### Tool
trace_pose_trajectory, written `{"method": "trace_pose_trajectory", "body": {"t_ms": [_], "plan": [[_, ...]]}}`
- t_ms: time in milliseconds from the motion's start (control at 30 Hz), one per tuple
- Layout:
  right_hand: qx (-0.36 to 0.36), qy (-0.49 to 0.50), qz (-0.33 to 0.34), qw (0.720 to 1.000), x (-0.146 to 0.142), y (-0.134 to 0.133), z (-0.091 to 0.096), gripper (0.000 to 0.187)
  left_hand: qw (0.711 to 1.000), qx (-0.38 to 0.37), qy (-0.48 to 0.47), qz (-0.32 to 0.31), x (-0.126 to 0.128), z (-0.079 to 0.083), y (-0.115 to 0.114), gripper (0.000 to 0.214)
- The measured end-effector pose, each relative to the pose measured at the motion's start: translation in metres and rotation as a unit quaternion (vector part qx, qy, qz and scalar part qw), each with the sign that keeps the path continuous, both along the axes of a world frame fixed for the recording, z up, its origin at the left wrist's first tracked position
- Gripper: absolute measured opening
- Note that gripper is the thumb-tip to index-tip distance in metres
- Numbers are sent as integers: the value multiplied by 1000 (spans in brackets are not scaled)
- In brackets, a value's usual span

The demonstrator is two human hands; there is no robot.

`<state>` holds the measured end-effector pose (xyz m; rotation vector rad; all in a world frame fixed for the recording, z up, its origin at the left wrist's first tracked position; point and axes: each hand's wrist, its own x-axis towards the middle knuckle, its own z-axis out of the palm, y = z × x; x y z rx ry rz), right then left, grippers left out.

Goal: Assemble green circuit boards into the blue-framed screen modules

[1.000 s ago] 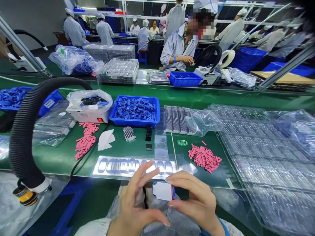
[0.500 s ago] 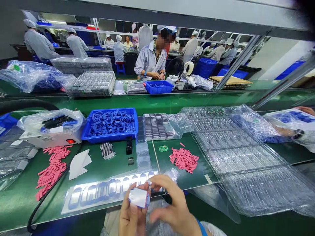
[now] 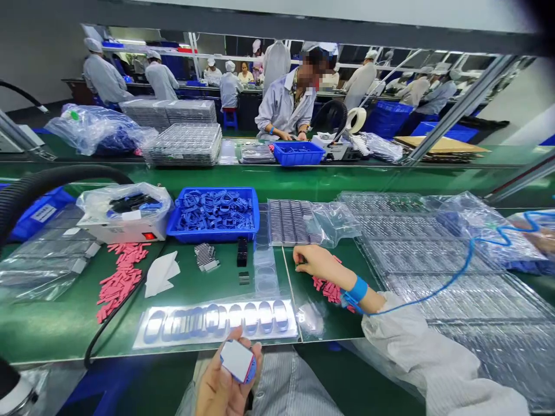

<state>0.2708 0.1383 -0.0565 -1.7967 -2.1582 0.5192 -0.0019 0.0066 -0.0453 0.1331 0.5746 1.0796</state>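
Left hand [image 3: 219, 388], bottom centre: clasps white-faced blue part [image 3: 237, 360]. Right hand [image 3: 315, 263], frame centre: fingertips down on green table [image 3: 208, 287] beside pink strips [image 3: 331, 292]; grip cannot be told.

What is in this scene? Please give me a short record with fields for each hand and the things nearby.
Left hand: holds a small white-faced, blue-edged rectangular part
Right hand: fingers down on the green table, by the pile of pink strips
Right wrist: blue strap with coiled blue cord
Behind: blue plastic bin of blue frames
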Motion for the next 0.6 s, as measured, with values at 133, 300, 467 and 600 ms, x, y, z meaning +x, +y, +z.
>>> {"method": "trace_pose_trajectory", "body": {"t_ms": [133, 300, 467, 600], "plan": [[59, 64, -22, 996, -27, -28, 27, 13, 999, 0, 39, 0, 7, 0, 0, 28], [39, 413, -36, 909, -79, -79, 51, 16, 990, 57, 127, 29, 28, 6, -1, 44], [70, 455, -6, 888, -100, -105, 51, 17, 984, 65, 163, 28, 30, 17, -4, 41], [166, 339, 34, 925, -97, -108, 50, 22, 986, 36, 156, 37, 23, 20, -6, 40]]}}
